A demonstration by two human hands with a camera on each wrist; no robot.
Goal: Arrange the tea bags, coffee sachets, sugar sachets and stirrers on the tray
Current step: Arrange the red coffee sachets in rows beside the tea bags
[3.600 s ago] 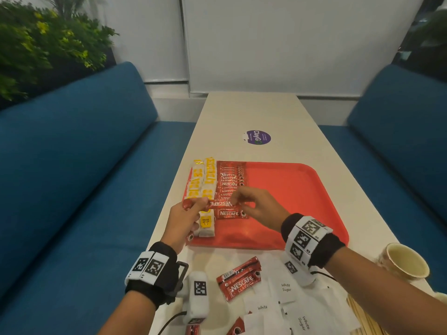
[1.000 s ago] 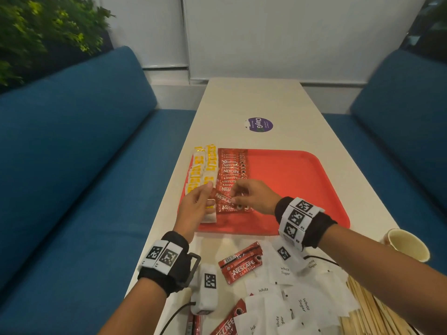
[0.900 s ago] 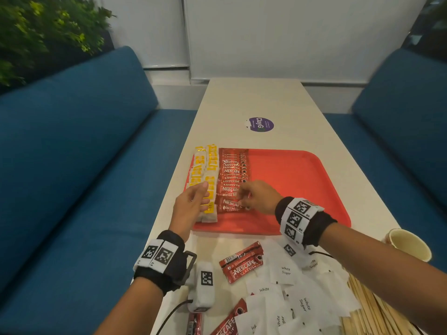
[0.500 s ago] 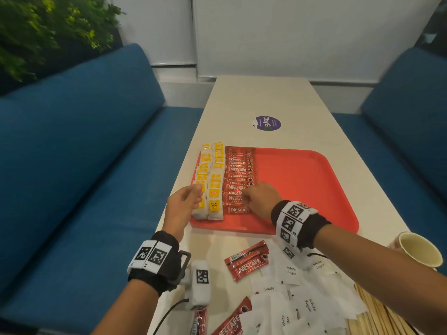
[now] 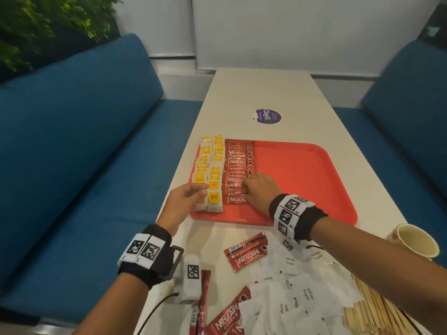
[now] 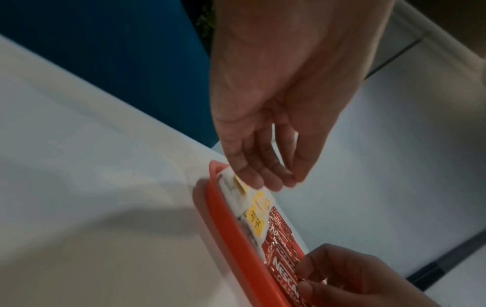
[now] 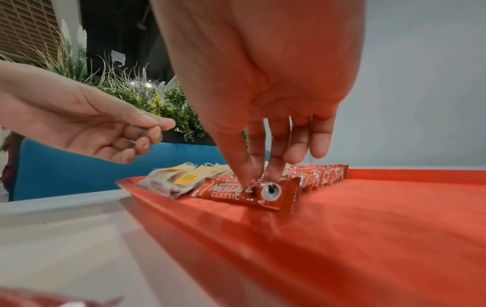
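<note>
Sachet both hands held up 3.6 s ago now lies flat as nearest coffee sachet (image 7: 247, 193) in the tray's column, frame centre. Right hand (image 5: 260, 189) presses it with fingertips (image 7: 273, 176). Left hand (image 5: 183, 201) released, loosely curled beside tea bags (image 5: 209, 175).

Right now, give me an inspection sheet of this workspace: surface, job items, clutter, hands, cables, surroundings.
Surface: long cream table with a round purple sticker.
Job's things: red tray holds two rows of tea bags at its left edge and a row of coffee sachets beside them. Off the tray, near edge: loose coffee sachets, white sugar sachets, wooden stirrers.
Clutter: paper cup, near right.
Hands: left hand relaxed, holding nothing, fingertips at the nearest tea bags; right hand presses the nearest coffee sachet with its fingertips.
Cables: black cable from the left wrist unit.
Surroundings: blue benches on both sides, plants, white wall.
</note>
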